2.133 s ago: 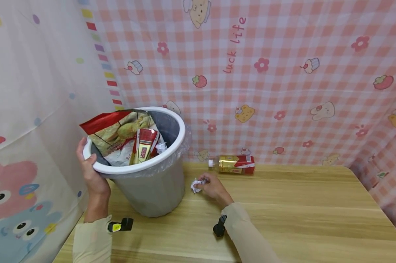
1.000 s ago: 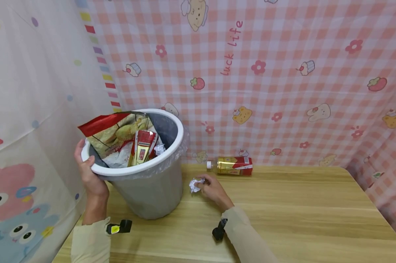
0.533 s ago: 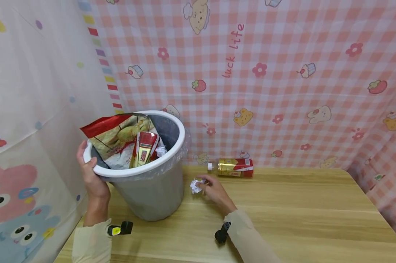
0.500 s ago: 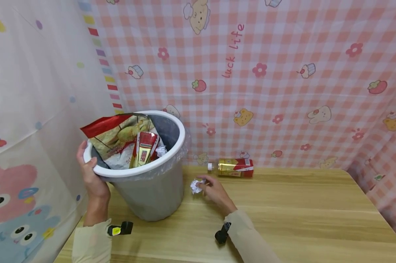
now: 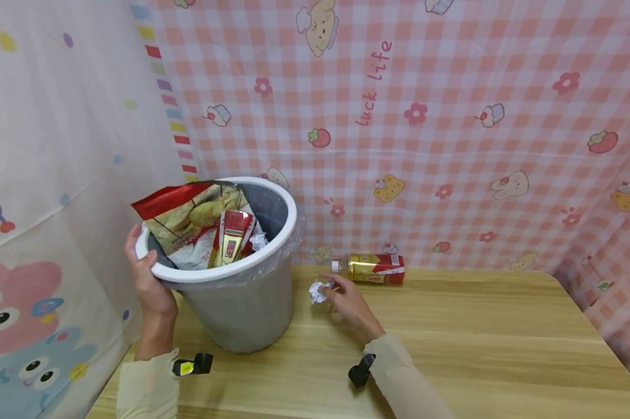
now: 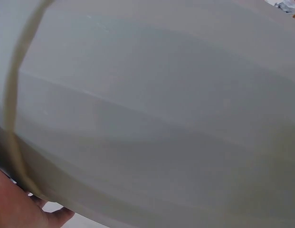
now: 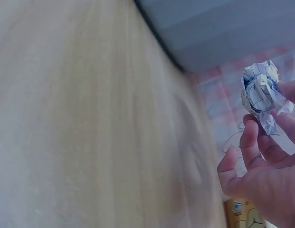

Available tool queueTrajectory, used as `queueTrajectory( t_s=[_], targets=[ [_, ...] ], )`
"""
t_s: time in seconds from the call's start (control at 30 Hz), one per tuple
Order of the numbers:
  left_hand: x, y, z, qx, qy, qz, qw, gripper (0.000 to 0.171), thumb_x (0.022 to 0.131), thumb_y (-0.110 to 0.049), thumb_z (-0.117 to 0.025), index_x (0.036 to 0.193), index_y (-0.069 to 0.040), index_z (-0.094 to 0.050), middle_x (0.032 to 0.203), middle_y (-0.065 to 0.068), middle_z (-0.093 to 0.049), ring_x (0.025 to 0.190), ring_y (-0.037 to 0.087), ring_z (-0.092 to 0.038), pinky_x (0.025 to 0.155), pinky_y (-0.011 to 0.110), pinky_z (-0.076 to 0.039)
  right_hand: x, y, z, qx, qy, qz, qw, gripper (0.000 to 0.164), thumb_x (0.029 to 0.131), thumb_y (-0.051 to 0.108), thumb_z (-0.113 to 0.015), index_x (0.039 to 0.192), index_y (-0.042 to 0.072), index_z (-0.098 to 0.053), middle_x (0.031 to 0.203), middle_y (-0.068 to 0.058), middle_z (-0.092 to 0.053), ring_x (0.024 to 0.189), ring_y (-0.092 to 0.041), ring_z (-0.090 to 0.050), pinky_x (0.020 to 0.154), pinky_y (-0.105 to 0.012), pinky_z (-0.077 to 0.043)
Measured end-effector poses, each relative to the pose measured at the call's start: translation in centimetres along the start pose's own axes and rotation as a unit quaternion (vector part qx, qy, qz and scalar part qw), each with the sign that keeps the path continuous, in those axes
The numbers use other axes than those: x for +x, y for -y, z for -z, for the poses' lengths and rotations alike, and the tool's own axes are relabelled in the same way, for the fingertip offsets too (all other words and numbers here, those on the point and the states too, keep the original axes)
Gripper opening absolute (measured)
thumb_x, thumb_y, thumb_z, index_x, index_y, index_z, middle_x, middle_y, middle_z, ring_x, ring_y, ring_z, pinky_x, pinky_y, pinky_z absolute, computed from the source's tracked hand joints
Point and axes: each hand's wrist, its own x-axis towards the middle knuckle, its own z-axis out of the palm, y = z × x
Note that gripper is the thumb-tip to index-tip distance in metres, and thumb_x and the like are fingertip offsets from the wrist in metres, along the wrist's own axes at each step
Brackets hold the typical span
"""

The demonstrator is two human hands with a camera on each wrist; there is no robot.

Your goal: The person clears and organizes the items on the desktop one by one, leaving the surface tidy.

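Observation:
A grey trash can with a white rim and clear liner leans to the left on the table. My left hand grips its rim, thumb over the top edge. Inside lie a chip bag with a red top, a red and gold bottle and crumpled paper. Between thumb and fingers of my right hand is a crumpled paper ball, just right of the can. In the right wrist view the paper ball shows lines and writing, pinched by the fingertips. The left wrist view is mostly can wall.
Behind the right hand, a red and gold bottle with a white cap lies on its side by the back wall. The wooden table extends to the right. Patterned cloth hangs behind it and at the left.
My right hand has shifted slightly right and up with the paper ball, moving a little away from the can. The left hand keeps its grip on the rim.

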Motion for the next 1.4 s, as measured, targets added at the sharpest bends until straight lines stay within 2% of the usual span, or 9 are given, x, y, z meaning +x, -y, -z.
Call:
queueTrajectory(
  t_s=[0.17,0.33,0.53,0.73,0.9,0.93,1.17,1.27,1.4],
  targets=[
    [0.0,0.1,0.0,0.0,-0.001,-0.003,1.0,0.057,0.092,-0.022,-0.033,0.148,-0.016,-0.033,0.155,0.006,-0.029,0.14,0.02,-0.025,0.114,0.033,-0.013,0.1,0.6,0.4,0.003,-0.005,0.01,1.0,0.042,0.097,0.021,-0.06,0.138,0.012,-0.056,0.105,-0.011,-0.059,0.097,-0.039,-0.058,0.081,-0.048,-0.05],
    [0.0,0.2,0.1,-0.002,-0.001,-0.007,1.0,0.056,0.092,-0.021,-0.033,0.148,-0.015,-0.033,0.155,0.007,-0.029,0.14,0.02,-0.025,0.114,0.032,-0.014,0.3,0.9,0.6,-0.002,-0.009,0.021,1.0,0.043,0.097,0.018,-0.06,0.139,0.011,-0.056,0.103,-0.012,-0.06,0.092,-0.035,-0.059,0.08,-0.051,-0.051],
    [-0.1,0.1,0.1,0.01,0.004,0.001,0.9999,0.056,0.092,-0.023,-0.033,0.149,-0.017,-0.032,0.156,0.005,-0.028,0.141,0.019,-0.024,0.115,0.033,-0.012,0.4,1.6,0.7,-0.011,-0.023,0.023,0.999,0.043,0.096,0.017,-0.061,0.139,0.01,-0.056,0.1,-0.01,-0.062,0.085,-0.028,-0.059,0.074,-0.042,-0.052],
    [-0.1,0.0,0.0,0.012,0.006,0.003,0.9999,0.056,0.093,-0.023,-0.032,0.149,-0.018,-0.032,0.156,0.005,-0.028,0.141,0.019,-0.024,0.115,0.033,-0.012,-0.5,4.1,1.0,-0.002,-0.028,0.032,0.999,0.04,0.096,0.013,-0.06,0.136,0.006,-0.057,0.097,-0.013,-0.061,0.085,-0.034,-0.058,0.072,-0.04,-0.05],
    [-0.1,-0.1,0.0,0.012,0.005,0.002,0.9999,0.057,0.093,-0.023,-0.033,0.149,-0.018,-0.032,0.156,0.005,-0.028,0.141,0.019,-0.024,0.115,0.033,-0.012,-0.1,3.8,1.4,0.001,-0.025,0.048,0.999,0.04,0.097,0.019,-0.06,0.136,0.009,-0.058,0.097,-0.01,-0.06,0.086,-0.033,-0.058,0.072,-0.036,-0.049],
    [-0.1,-0.1,0.0,0.013,0.005,0.002,0.9999,0.057,0.093,-0.023,-0.033,0.149,-0.018,-0.032,0.156,0.005,-0.028,0.141,0.019,-0.024,0.115,0.033,-0.012,-0.3,4.2,1.6,0.0,-0.021,0.051,0.998,0.04,0.098,0.019,-0.06,0.136,0.008,-0.058,0.098,-0.01,-0.06,0.084,-0.03,-0.058,0.071,-0.034,-0.049],
    [0.0,0.0,0.1,0.014,0.005,0.001,0.9999,0.057,0.092,-0.023,-0.033,0.149,-0.017,-0.031,0.156,0.005,-0.028,0.141,0.019,-0.024,0.114,0.033,-0.012,-1.7,8.0,2.4,0.001,-0.002,0.053,0.999,0.04,0.099,0.012,-0.058,0.137,0.001,-0.055,0.1,-0.016,-0.061,0.088,-0.035,-0.059,0.071,-0.028,-0.048],
    [0.0,0.0,0.1,0.015,0.004,0.001,0.9999,0.057,0.092,-0.023,-0.033,0.149,-0.017,-0.031,0.156,0.006,-0.028,0.141,0.019,-0.024,0.114,0.032,-0.012,-1.7,8.4,2.6,-0.001,-0.003,0.06,0.998,0.04,0.099,0.012,-0.057,0.137,0.0,-0.055,0.1,-0.017,-0.061,0.082,-0.022,-0.058,0.071,-0.027,-0.048],
    [0.1,0.0,0.1,0.015,0.001,0.001,0.9999,0.057,0.092,-0.023,-0.033,0.149,-0.017,-0.032,0.156,0.006,-0.028,0.141,0.019,-0.024,0.114,0.032,-0.012,-1.8,9.0,2.7,-0.01,-0.005,0.057,0.998,0.04,0.099,0.013,-0.057,0.137,0.001,-0.055,0.099,-0.016,-0.062,0.079,-0.013,-0.057,0.07,-0.026,-0.048]
  ],
)
